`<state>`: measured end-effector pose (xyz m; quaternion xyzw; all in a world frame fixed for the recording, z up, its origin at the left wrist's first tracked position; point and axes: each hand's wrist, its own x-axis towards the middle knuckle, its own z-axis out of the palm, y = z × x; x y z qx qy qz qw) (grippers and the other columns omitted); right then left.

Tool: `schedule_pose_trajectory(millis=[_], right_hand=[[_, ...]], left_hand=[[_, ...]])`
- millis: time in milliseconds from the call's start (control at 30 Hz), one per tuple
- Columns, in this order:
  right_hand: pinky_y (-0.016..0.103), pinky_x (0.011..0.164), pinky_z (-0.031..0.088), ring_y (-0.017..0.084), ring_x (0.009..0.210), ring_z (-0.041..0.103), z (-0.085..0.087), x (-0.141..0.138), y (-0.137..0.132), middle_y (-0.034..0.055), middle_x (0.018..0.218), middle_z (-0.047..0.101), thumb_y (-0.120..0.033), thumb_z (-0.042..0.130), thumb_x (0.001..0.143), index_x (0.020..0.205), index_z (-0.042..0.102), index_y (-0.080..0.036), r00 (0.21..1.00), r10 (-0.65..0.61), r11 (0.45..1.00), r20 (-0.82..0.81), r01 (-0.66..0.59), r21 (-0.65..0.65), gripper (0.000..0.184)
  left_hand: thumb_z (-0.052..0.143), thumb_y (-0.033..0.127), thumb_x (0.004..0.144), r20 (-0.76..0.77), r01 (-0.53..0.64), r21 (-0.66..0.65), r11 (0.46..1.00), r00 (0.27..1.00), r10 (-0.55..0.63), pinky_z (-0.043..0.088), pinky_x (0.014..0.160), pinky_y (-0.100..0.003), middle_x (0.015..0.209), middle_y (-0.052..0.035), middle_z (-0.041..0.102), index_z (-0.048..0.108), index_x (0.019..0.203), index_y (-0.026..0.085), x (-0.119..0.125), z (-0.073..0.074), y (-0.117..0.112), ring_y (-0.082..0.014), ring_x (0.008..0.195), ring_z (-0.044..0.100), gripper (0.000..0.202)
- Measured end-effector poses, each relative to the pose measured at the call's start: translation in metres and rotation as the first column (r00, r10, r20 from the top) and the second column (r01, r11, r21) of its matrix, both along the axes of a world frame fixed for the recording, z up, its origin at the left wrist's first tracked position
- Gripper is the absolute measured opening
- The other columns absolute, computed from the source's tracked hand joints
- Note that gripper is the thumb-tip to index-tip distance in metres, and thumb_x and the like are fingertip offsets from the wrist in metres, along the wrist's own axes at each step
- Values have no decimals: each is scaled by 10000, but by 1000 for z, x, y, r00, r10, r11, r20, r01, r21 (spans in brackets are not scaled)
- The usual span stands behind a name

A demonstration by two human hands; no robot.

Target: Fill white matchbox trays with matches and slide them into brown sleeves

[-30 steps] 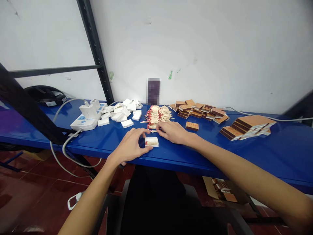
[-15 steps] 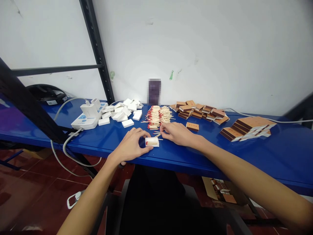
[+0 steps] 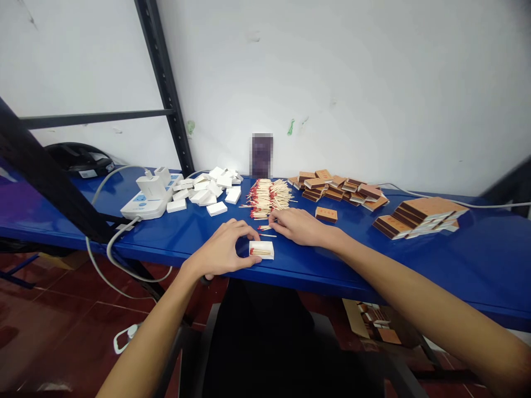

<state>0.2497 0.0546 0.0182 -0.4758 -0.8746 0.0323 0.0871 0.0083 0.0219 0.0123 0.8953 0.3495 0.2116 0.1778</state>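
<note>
My left hand (image 3: pixel 223 250) curls round a small white matchbox tray (image 3: pixel 261 250) near the front edge of the blue table (image 3: pixel 477 260); a few red-tipped matches lie in the tray. My right hand (image 3: pixel 295 225) rests just behind it, fingers pinched at loose matches (image 3: pixel 265 230) lying on the table. A heap of red-tipped matches (image 3: pixel 267 196) sits beyond both hands. One brown matchbox sleeve (image 3: pixel 326 214) lies to the right of my right hand.
Several white trays (image 3: pixel 209 190) are piled at the back left beside a white power strip (image 3: pixel 147 202) with cables. Brown sleeves (image 3: pixel 340 188) lie at the back, with stacked ones (image 3: pixel 421 215) at the right. A black rack post (image 3: pixel 164 83) rises at the left.
The white tray has slid nearer the table's front edge and a little to the right under my left hand. My right hand has stayed by the loose matches.
</note>
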Motion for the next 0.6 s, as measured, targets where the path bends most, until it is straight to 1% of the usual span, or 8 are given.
schedule_pose_trajectory(millis=[133,367,533,600], right_hand=[[272,607,285,182,741,555,0,0,-1,47,870,665,-307,388,984,899,534,-218,1000,10,1000,-8,-10,2,191],[273,630,310,183,740,567,4,2,-4,56,900,678,-343,379,1004,965,541,-207,994,6,999,-108,-1,49,216],[284,652,318,209,829,609,-4,1,-2,70,968,693,-337,380,1012,981,560,-209,999,-18,1000,-37,19,17,223],[287,656,319,213,846,616,-7,1,-1,73,978,695,-336,374,1016,993,565,-209,999,-28,999,-33,29,20,230]], left_hand=[[717,415,800,3,1,2,1000,1000,-1,408,984,-392,1092,-22,620,629,1026,240,1,0,0,-232,1058,524,299],[707,401,814,21,-41,19,999,999,41,420,938,-385,1063,-21,636,622,1016,236,2,-2,1,-227,1005,534,275],[708,402,814,24,-36,16,999,999,36,413,951,-379,1089,-16,634,618,1017,235,2,-1,2,-226,1031,530,278],[708,406,813,21,-36,13,999,999,35,412,956,-380,1096,-13,631,617,1023,238,2,-1,2,-226,1040,527,284]])
